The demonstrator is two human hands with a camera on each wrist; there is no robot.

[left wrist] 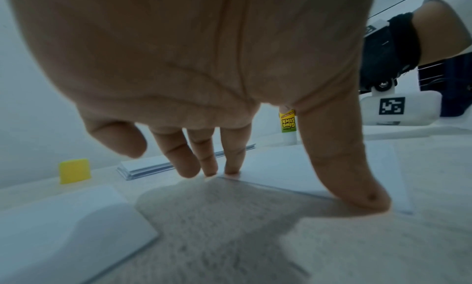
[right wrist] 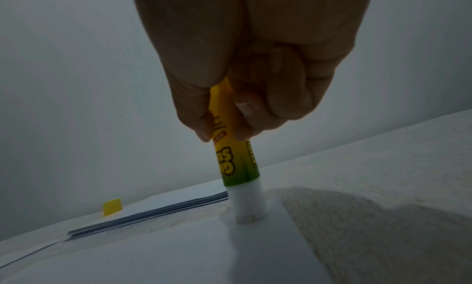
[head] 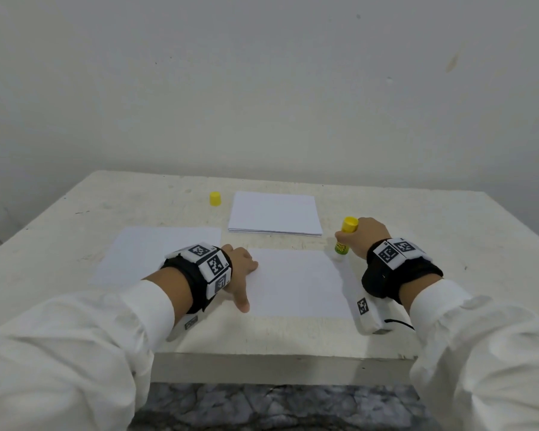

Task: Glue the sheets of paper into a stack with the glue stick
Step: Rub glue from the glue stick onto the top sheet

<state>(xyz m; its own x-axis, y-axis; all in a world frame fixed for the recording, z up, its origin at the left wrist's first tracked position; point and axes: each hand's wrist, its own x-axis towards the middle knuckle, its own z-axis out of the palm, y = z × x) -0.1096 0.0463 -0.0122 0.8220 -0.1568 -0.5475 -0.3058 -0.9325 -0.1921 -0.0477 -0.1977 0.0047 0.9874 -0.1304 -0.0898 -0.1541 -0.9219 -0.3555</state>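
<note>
**Desk:** Where is the glue stick?

**Photographer:** In the right hand [head: 366, 233], fingers and thumb curled round the yellow-green barrel of the glue stick [head: 344, 239]. It stands nearly upright, base up, its white tip pressed down on the far right corner of the near sheet [head: 296, 283]. From the table's centre, that is about 3 o'clock.

**Desk:** And the left hand?

**Photographer:** The left hand [head: 241, 269] is spread flat-fingered and grips nothing. Its fingertips [left wrist: 232, 170] and thumb [left wrist: 357, 189] press on the left edge of that same sheet, pinning it to the white table [head: 448, 244].

**Desk:** The other paper?

**Photographer:** A stack of sheets [head: 274, 217] lies at 12 o'clock, beyond the near sheet and apart from both hands. A single sheet [head: 143, 253] lies at 9 o'clock, partly under the left wrist. The yellow cap [head: 215, 199] stands just left of the stack, at about 11 o'clock, well away from the glue stick.
</note>
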